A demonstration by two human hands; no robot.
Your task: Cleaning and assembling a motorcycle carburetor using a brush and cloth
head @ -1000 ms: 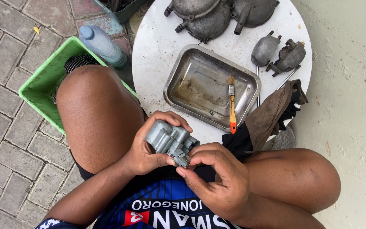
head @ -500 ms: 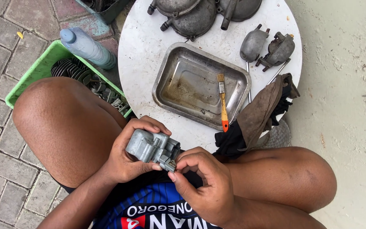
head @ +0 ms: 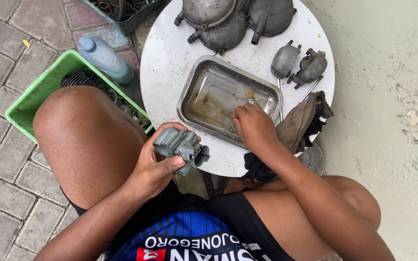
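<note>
1. One grey cast-metal carburettor body (head: 182, 149) sits nearest the camera, above the person's lap and just off the near rim of the tabletop. The left hand (head: 156, 164) grips it, fingers wrapped behind and thumb pressed across its front, wrist bent upward from the left thigh.
2. The right hand (head: 253, 126) reaches forward over the right knee, forearm stretched out, fingers closed round the handle of one small paintbrush (head: 250, 95); only the pale bristles and the ferrule show beyond the knuckles.
3. The brush tip lies inside one rectangular stainless-steel tray (head: 262, 87), whose bottom is stained with brownish liquid. The tray rests at the middle of the one round white tabletop (head: 165, 63).
4. One crumpled brown and black rag (head: 302, 121) hangs over the rim of the tabletop, just beside the right hand.
5. Beyond the tray lie two smaller grey metal carburettor parts (head: 298, 64), touching each other, near the right rim.
6. At the far rim stand three large domed dark-grey metal covers (head: 233, 19), crowded together.
7. To the left, on the paved floor, one green plastic crate (head: 35, 96) holds dark finned parts, partly hidden by the left thigh; one pale-blue plastic bottle (head: 106, 59) lies at its far edge.
</note>
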